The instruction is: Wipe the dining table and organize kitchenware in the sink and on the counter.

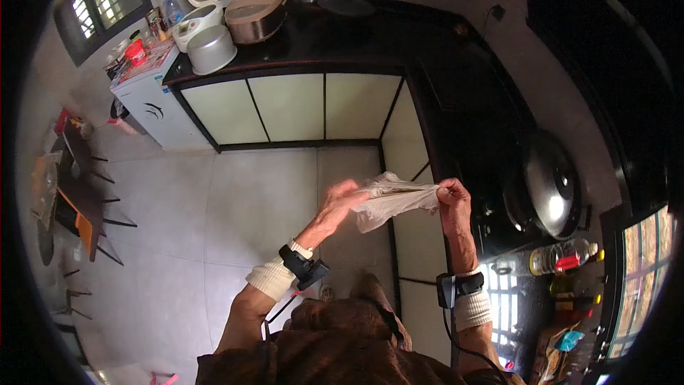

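Note:
In front of me a thin whitish sheet [398,200], a cloth or a plastic bag, is stretched between my two hands over the floor beside the counter. My right hand [455,200] pinches its right end, with creases running out from the fingers. At the other end is my left hand [339,203], slightly blurred by motion, its fingers lying on the sheet's edge. How firmly these fingers grip is hard to see. Both wrists carry a black strapped device over a cream knitted cuff.
A black counter [368,37] bends around ahead and to my right. On it stand a lidded wok [553,187], an oil bottle [561,256], an open rice cooker [200,24], a silver pot [211,51] and a brown cooker [256,13]. A white refrigerator [160,112] and a table [80,214] are left.

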The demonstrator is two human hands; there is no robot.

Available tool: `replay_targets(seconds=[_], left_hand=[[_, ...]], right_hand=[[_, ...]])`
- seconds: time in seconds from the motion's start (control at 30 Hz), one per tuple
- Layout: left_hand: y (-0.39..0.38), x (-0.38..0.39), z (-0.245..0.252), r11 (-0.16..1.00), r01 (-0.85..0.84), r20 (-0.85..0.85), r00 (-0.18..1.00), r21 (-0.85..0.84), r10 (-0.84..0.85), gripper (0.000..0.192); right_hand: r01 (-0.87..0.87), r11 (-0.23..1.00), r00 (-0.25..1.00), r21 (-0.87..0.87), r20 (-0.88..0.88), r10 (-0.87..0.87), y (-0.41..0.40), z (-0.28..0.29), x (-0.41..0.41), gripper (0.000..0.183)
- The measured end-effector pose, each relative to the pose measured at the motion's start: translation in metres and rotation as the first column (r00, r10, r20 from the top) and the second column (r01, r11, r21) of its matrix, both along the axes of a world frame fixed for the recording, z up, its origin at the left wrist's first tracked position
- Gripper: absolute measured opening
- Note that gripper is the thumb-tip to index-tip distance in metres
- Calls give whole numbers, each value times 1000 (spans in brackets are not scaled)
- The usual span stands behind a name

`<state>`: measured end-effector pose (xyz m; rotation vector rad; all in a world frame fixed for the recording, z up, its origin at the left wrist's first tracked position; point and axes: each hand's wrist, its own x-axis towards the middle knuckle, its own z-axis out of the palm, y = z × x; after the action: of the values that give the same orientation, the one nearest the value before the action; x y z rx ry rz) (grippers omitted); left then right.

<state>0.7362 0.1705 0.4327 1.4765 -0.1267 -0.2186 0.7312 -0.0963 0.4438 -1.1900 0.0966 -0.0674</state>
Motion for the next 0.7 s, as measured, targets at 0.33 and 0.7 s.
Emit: replay_targets(seconds=[0.33,0.7], left_hand=[[29,173,13,985,-172,46,984,20,171,23],[197,314,-18,856,-496,-261,854,-149,449,19]], right_hand=[[-74,996,996,43,58,72,32,2,219,8],[-422,906,905,41,-28,423,268,18,439,6]])
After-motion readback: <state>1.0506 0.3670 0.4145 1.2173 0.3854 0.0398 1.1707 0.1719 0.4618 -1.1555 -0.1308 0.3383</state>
